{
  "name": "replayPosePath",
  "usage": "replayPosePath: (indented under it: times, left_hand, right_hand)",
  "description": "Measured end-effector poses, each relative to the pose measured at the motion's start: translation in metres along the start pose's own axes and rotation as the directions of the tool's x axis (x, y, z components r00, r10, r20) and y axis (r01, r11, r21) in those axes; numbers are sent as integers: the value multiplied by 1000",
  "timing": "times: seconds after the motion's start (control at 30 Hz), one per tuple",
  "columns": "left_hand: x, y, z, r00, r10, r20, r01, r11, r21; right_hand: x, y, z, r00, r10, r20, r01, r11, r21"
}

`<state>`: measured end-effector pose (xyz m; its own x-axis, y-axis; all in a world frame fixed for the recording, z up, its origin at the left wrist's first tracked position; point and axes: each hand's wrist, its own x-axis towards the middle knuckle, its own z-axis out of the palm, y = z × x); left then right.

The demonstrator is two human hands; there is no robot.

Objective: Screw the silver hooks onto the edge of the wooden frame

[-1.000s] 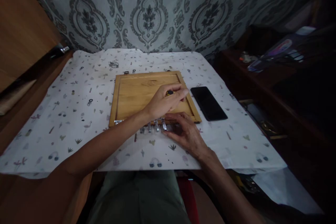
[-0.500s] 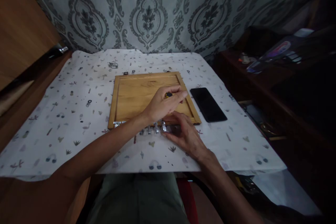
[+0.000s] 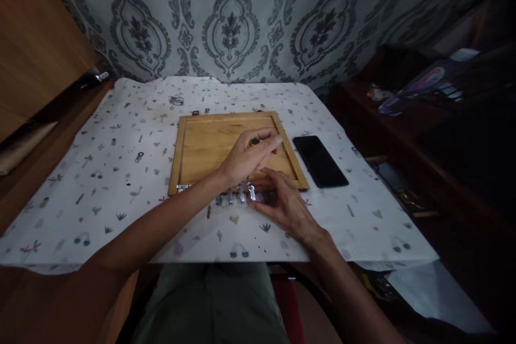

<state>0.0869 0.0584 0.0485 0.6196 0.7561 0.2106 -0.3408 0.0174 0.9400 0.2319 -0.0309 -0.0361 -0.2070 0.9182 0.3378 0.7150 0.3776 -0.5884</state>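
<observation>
Head view: the left grip [image 3: 250, 157] mostly hides a yellow-and-black tool [image 3: 255, 142].

Both the left hand [image 3: 250, 153] and the right hand [image 3: 288, 207] are bare, with long, slim fingers. Faint ridges and creases mark the back of the right one, while the left looks smoother. The uncovered left forearm [image 3: 173, 215] is slender at the wrist and thickens evenly toward the elbow, its outline soft and rounded. The bare right forearm [image 3: 342, 279] also broadens from a narrow wrist. Below the near edge of the white, print-patterned, cloth-covered tabletop [image 3: 363, 215] shows a plain, dark grey-green fabric garment [image 3: 189, 301] over the lap, with a faint vertical line, seam or fold, near its middle.
</observation>
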Motion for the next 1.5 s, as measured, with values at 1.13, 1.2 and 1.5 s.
replayPosePath:
  times: [1.13, 1.2, 1.5]
  left_hand:
    - [-1, -7, 9, 990, 115, -86, -116, 993, -2]
    - [-1, -7, 9, 989, 119, -90, -119, 993, 8]
    - [-1, -1, 13, 999, 39, 23, -41, 991, 124]
  right_hand:
    - [2, -3, -1, 1000, -13, 10, 13, 1000, 14]
    - [2, -3, -2, 1000, -17, 8, 17, 1000, 19]
    - [4, -5, -2, 1000, 1, 7, -2, 998, 59]
